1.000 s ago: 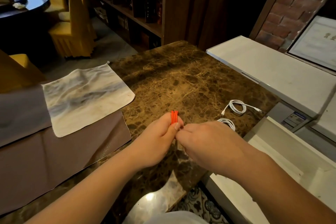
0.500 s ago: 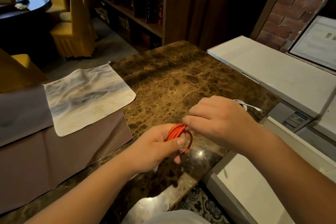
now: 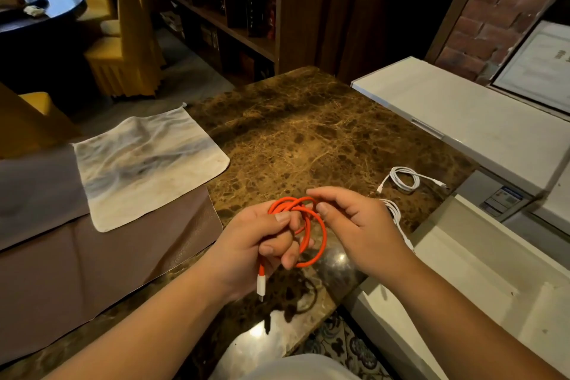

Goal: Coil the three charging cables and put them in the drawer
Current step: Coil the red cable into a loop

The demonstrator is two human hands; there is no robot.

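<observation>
Head view, coiling stage. My left hand (image 3: 262,241) grips the bright orange charging cable (image 3: 308,225), its fingers curled round a bundle of loops held above the near edge of the brown veined marble tabletop (image 3: 308,139); the cable's white-tipped plug (image 3: 261,285) hangs below my palm. My right hand (image 3: 361,231) meets the coil from the right, thumb and forefinger pinching the strand at the top of the loops, the other fingers loosely curled. The loops stand roughly upright, their plane facing me, with the widest loop drooping toward the right hand. Two white charging cables lie on the marble to the right: one coiled white cable (image 3: 404,179) near the far right edge, and a second white cable (image 3: 396,219) just behind my right hand, partly hidden by it. The open white drawer (image 3: 481,271) lies to the right of and below the tabletop, nearer my right hand. I judge the orange coil is nearly finished; placing it calls for a short carry rightward and down.
</observation>
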